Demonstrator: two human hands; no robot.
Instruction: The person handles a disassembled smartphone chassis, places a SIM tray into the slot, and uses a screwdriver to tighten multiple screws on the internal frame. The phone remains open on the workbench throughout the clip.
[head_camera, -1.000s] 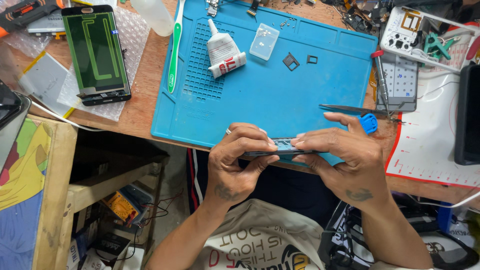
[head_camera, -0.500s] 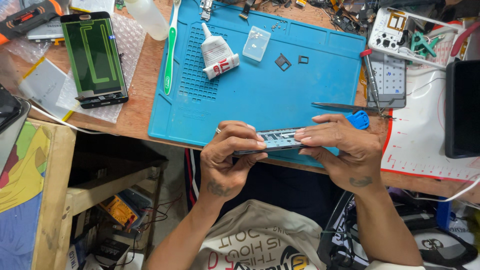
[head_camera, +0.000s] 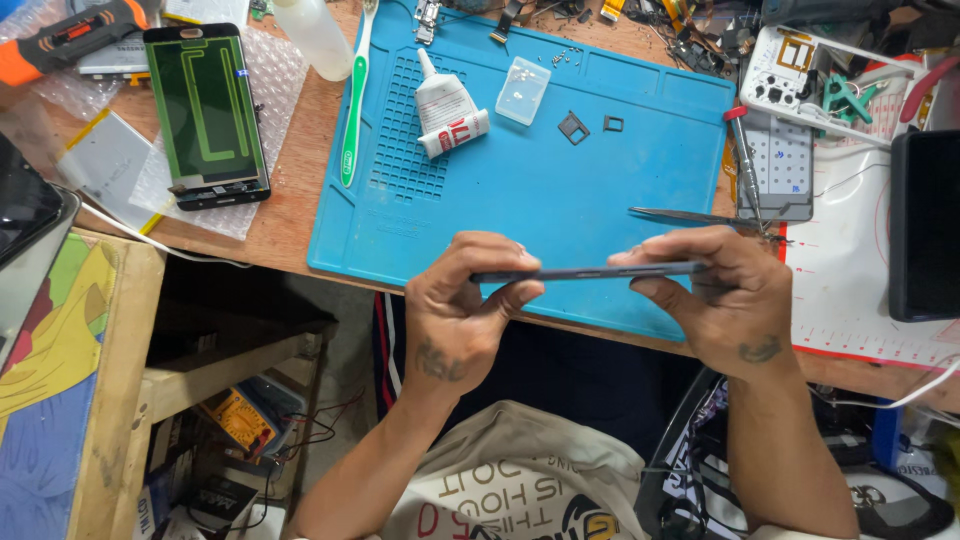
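Thin dark phone (head_camera: 590, 271) held edge-on, level, just above the near edge of the blue mat (head_camera: 560, 190), over the front edge of the tabletop (head_camera: 300, 215). Left hand (head_camera: 462, 310) clamped on its left end, thumb beneath and fingers (head_camera: 490, 250) curled over the top; right hand (head_camera: 722, 300) clamped on the right end in the same way, fingers together on the edge. Probably a squeeze or a check along the seam: best done with even pressure from both ends, phone kept flat and untwisted, thumbs close under the edge rather than out at the corners, low over the mat in case of a slip. Just beyond the right hand, tweezers (head_camera: 690, 216) lying on the mat, with a red-tipped screwdriver (head_camera: 745, 165) across a grey tray (head_camera: 780, 165) at the mat's right edge. Further back on the mat, a glue tube (head_camera: 445, 112), a small clear box (head_camera: 522, 90) and two small dark frames (head_camera: 573, 127). Green toothbrush (head_camera: 353, 110) along the mat's left edge. Toward the tabletop's left side, a screen panel (head_camera: 205, 115) with green backing on bubble wrap (head_camera: 265, 75); at the right edge, a black device (head_camera: 925, 225) on a white sheet (head_camera: 850, 290).
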